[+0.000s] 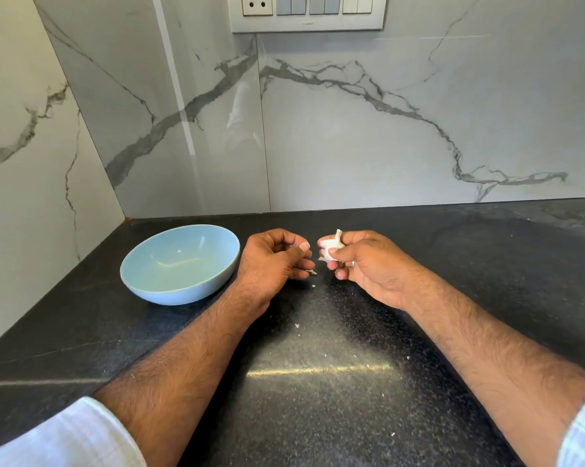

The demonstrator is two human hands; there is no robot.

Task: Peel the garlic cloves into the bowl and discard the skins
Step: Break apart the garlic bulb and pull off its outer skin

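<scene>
The right hand (361, 261) holds a garlic bulb (331, 246) above the dark speckled surface (318, 382), its fingers curled round the bulb and the thumb pressed across its front; the white stem end pokes up above the index finger. A bit of papery skin hangs from the underside of the bulb. The left hand (274, 257) is just beside it, a small gap between the two, with fingers curled inward and the thumb tip meeting them; it seems to pinch a small scrap of skin (294, 246), though the scrap is mostly hidden. Another flake (312, 272) sits at the lower fingertips of that hand.

A light blue bowl (180, 264) stands on the surface to the left of the left hand, close to its wrist; nothing shows inside it but reflections. Small white flecks of skin (297, 325) lie scattered on the surface between and below the forearms. Behind is a marble-patterned wall (351, 129) with a switch panel (307, 11) at the top.
</scene>
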